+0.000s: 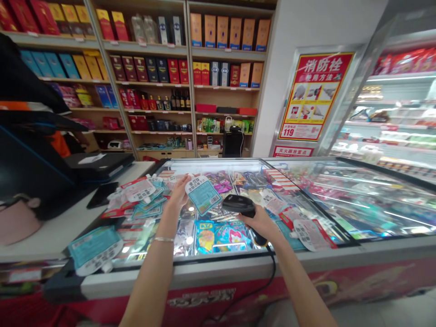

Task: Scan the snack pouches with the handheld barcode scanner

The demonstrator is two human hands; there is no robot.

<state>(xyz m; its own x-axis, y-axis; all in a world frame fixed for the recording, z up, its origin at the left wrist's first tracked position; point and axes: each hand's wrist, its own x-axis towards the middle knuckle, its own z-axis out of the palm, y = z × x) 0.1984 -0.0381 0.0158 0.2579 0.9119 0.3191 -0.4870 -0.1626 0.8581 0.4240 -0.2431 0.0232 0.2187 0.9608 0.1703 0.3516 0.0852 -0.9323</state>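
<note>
My left hand [177, 196] holds up a white spout pouch [203, 194] with a teal label, gripping it by its left edge. My right hand [259, 222] is wrapped around the handle of a black corded barcode scanner [238, 205], whose head points toward that pouch from a short distance. Similar spout pouches [139, 194] lie in a loose heap just left of my left hand. One more pouch [95, 249] rests near the freezer's front left corner, and another [311, 234] lies beyond my right hand.
Both hands are above a glass-topped chest freezer [340, 202] full of colourful packets. A white counter [57, 222] at left carries a phone and a black laptop-like case. Shelves of boxed bottles stand behind, with a lit refrigerated display at right.
</note>
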